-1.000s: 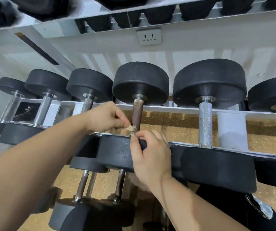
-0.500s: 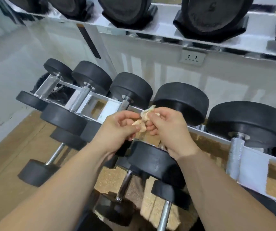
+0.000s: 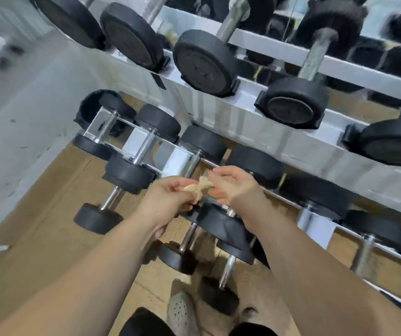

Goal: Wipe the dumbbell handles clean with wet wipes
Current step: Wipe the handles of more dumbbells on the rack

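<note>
A crumpled, brown-stained wet wipe (image 3: 200, 186) is stretched between my two hands in front of the rack. My left hand (image 3: 168, 197) pinches its left end and my right hand (image 3: 231, 184) pinches its right end. Both hands hover above the middle tier of black dumbbells (image 3: 223, 221), touching none of them. A dumbbell with a chrome handle (image 3: 143, 147) lies on the rack to the left. The handle directly under my hands is mostly hidden.
The silver rack rail (image 3: 311, 146) carries an upper row of large black dumbbells (image 3: 204, 61). Smaller dumbbells (image 3: 97, 214) sit on the lowest tier above the wooden floor. My shoe (image 3: 182, 311) shows at the bottom. A pale wall (image 3: 25, 117) closes the left side.
My hands lifted the wipe off the rusty dumbbell handle and now pull it apart between them. My view has risen and tilted, bringing the upper row of dumbbells into sight.
</note>
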A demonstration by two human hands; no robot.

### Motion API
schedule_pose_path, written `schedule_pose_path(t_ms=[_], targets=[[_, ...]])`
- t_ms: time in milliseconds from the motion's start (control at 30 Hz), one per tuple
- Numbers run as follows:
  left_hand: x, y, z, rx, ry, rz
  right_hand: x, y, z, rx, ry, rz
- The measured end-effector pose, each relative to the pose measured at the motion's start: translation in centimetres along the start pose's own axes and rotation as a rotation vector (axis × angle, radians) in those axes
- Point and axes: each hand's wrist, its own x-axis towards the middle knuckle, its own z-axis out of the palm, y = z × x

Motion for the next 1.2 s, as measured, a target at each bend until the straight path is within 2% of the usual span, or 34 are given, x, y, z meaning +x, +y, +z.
schedule_pose_path(t_ms=[67,167,367,433,500,600,700,767,833,1033,1133,1200], targets=[[-1.4,1.2,-0.6,0.048,-0.003,0.020,-1.1,-1.2,0.8,-0.078,-0.071,0.067],[-2.3,2.0,-2.4,0.036,-0.070,0.014,-2.5,-2.0,2.1,-0.139,-0.145,0.062],[-0.2,2.1,-9.6,-0.015,-0.066,-0.071,-2.8,-3.1,8.9,-0.271,0.023,0.057],[1.0,2.4,-12.6,0.003,-0.119,-0.089,-2.4,-3.2,12.2,-0.246,0.098,0.047],[1.8,3.0,-15.7,0.109,-0.176,-0.064,-2.0,-3.5,15.3,-0.204,0.185,0.045],[2.7,4.4,-19.6,0.397,-0.295,0.043,-1.3,-3.7,18.6,-0.173,0.311,0.019],[4.0,5.0,-21.7,0.617,-0.355,0.080,-0.6,-3.6,21.0,-0.279,0.365,-0.012],[5.3,4.7,-21.9,0.650,-0.351,0.057,0.1,-2.9,21.7,-0.385,0.431,-0.062],[6.7,3.8,-21.6,0.561,-0.339,0.001,0.9,-1.7,21.8,-0.410,0.518,-0.105],[12.1,-0.8,-19.6,0.078,-0.326,-0.228,5.1,3.7,21.4,-0.117,0.588,-0.098],[14.6,-3.5,-17.9,0.010,-0.353,-0.193,7.6,6.2,21.3,0.076,0.584,-0.111],[16.1,-5.3,-16.7,0.031,-0.433,-0.163,9.0,7.8,21.2,0.071,0.554,-0.168]])
